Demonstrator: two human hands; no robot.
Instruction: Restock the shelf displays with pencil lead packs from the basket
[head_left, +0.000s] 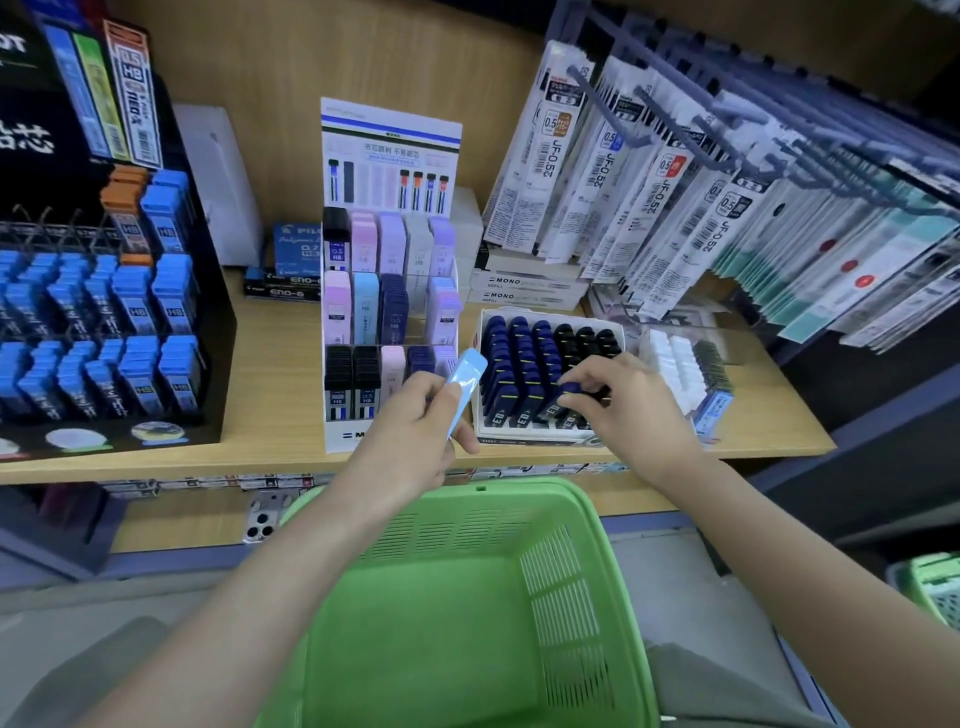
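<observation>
Basket (447, 623): green plastic with slotted walls, close under the camera, below and in front of the tiered stand (343, 434).
Left hand (415, 431): curled round a light blue pack, thumb across its lower end, just in front of the tiered stand's bottom row.
Light blue pack (465, 387): slim, tilted up to the right, upper end at the tiered stand's lower right corner; touching it or not, cannot tell.
Right hand (618, 410): right of the tiered stand, over the white box, fingertips pinching a dark blue pack.
Dark blue pack (563, 395): in the front rows of the white box, leaning among its neighbours.
White box (524, 435): just beside the tiered stand on its right, dark blue packs on the near side, black ones on the far side.
Tiered stand: white, on the wooden shelf (280, 374), stepped rows of pink, lilac, light blue, navy and black packs, printed card upright behind.
Black display (104, 322): well left of the tiered stand, rows of bright blue packs, a few orange ones on top.
Clear box (685, 364): farther right of the tiered stand, beyond the white box, holding white and dark packs.
Hanging packets (649, 182): above and right of the tiered stand, long refill packets on hooks, several marked 0.5.
</observation>
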